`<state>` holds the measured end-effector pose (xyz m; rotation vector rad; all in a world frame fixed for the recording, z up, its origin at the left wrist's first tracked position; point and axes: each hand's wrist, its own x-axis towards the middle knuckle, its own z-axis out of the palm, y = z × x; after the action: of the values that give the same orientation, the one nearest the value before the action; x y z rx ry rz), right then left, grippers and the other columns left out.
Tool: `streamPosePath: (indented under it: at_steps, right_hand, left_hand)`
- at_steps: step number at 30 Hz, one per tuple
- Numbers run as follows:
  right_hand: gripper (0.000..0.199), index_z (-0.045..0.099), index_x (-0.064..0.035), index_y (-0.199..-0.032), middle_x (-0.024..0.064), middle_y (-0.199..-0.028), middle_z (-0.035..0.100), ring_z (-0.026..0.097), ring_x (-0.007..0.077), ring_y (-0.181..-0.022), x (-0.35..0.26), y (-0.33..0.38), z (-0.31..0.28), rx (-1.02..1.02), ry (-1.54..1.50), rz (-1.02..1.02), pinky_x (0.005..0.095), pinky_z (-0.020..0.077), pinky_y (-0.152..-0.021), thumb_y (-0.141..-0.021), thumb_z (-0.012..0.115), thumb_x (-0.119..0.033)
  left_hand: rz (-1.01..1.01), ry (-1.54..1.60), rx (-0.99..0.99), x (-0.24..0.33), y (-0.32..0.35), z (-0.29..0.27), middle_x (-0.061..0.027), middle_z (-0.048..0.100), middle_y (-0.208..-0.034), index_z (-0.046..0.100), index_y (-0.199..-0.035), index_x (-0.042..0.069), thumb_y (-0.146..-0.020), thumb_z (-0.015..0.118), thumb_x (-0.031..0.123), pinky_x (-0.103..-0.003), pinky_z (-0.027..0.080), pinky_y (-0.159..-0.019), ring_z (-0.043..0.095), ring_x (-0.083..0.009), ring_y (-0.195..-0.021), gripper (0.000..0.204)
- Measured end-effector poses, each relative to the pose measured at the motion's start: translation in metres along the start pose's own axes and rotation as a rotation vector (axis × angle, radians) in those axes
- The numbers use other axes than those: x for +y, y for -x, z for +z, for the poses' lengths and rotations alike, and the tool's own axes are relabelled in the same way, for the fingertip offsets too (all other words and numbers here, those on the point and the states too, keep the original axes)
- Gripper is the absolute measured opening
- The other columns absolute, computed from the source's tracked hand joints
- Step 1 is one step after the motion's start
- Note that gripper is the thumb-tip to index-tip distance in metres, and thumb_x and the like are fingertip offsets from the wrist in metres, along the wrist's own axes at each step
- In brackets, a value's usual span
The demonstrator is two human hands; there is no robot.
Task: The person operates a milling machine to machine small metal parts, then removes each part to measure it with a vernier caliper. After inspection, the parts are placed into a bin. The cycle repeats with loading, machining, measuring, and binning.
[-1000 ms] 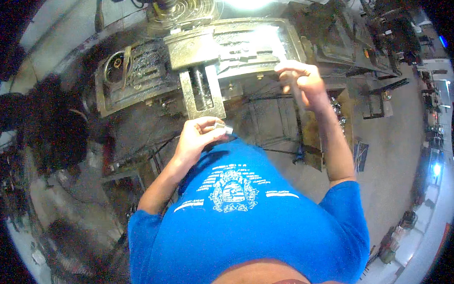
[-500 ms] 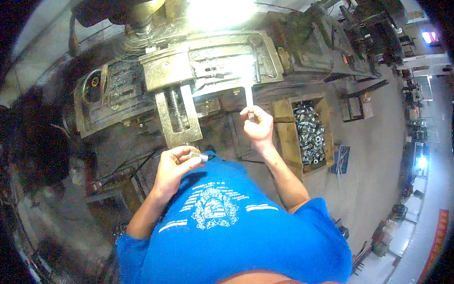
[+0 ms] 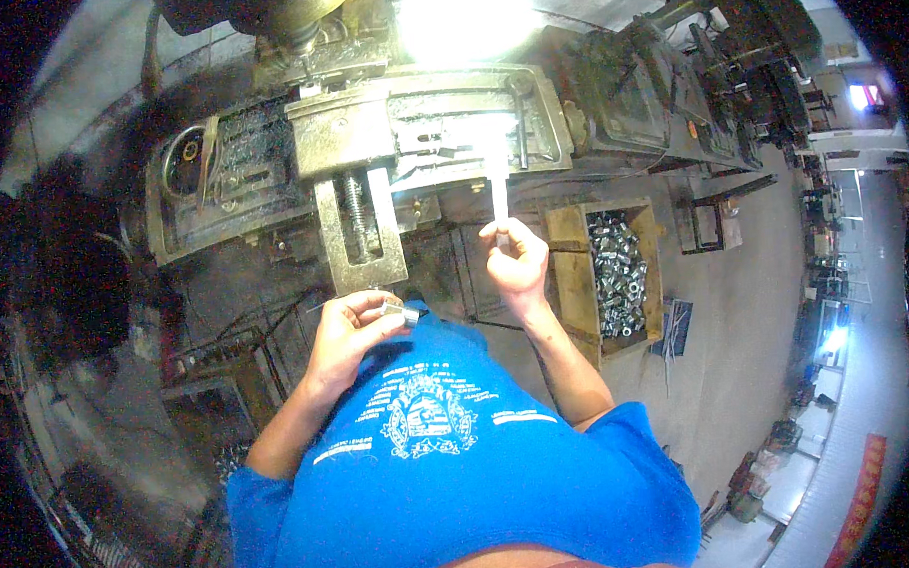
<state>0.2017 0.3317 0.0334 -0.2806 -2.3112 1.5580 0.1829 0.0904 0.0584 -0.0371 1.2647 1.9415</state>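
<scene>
The left hand, in front of the shirt, pinches a small silvery part between thumb and fingers; the part sticks out to the right of the fingertips, just beyond the near end of the vise. The right hand, farther forward and well apart from the left, grips the lower end of a pale strip between thumb and curled fingers. The strip points away from the body toward the front edge of the worktop; its far end is lost in glare, so whether it touches anything there cannot be told. The vise sits across the middle of the worktop, its screw showing in the slotted frame that juts toward the person. A round thing lies at the worktop's left end and a dark rod near its right. To the right of the right hand, a wooden box holds a heap of shiny metal pieces. A bright lamp glares above the worktop.
</scene>
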Motion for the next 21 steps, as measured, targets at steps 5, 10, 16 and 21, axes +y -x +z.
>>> streamPosePath:
  at_steps: [5,10,16,21]
  right_hand:
    - [0.022,0.058,-0.0004,-0.08,0.0,-0.066,0.05,0.041,0.0049,-0.057,-0.0001,0.0019,-0.0005,-0.015,0.008,-0.001,0.0199,0.0338,-0.051,-0.061,0.047,0.002]
    - [0.023,0.058,-0.0004,-0.08,0.0002,-0.066,0.049,0.04,0.0046,-0.056,0.0011,0.0037,-0.0001,-0.007,-0.018,0.014,0.0197,0.0331,-0.051,-0.061,0.047,0.003]
    - [0.022,0.058,-0.0004,-0.078,0.0011,-0.066,0.05,0.042,0.005,-0.057,-0.0014,0.0041,0.0002,-0.004,-0.02,-0.007,0.0196,0.0343,-0.051,-0.06,0.047,0.003]
    - [0.021,0.058,-0.0001,-0.078,0.001,-0.066,0.05,0.043,0.0053,-0.058,0.0003,0.0048,-0.0009,-0.017,-0.012,0.016,0.0197,0.0351,-0.052,-0.061,0.047,0.002]
  left_hand:
    - [-0.001,0.013,0.004,-0.002,-0.0012,-0.0024,-0.0128,0.064,-0.088,0.058,-0.096,-0.004,-0.078,0.063,0.007,-0.028,0.051,-0.073,0.062,-0.0161,-0.08,0.022]
    - [0.003,0.0,-0.009,-0.0024,-0.0021,-0.0039,-0.0129,0.064,-0.088,0.058,-0.096,-0.004,-0.078,0.064,0.007,-0.028,0.051,-0.072,0.062,-0.016,-0.08,0.022]
    - [-0.009,0.001,0.0,-0.0003,-0.0005,-0.0029,-0.0128,0.064,-0.088,0.058,-0.095,-0.004,-0.078,0.063,0.007,-0.028,0.051,-0.072,0.062,-0.0163,-0.08,0.021]
    - [-0.004,-0.004,0.004,-0.0019,-0.0015,-0.0037,-0.0128,0.064,-0.088,0.058,-0.095,-0.004,-0.078,0.063,0.007,-0.028,0.051,-0.072,0.062,-0.0164,-0.08,0.021]
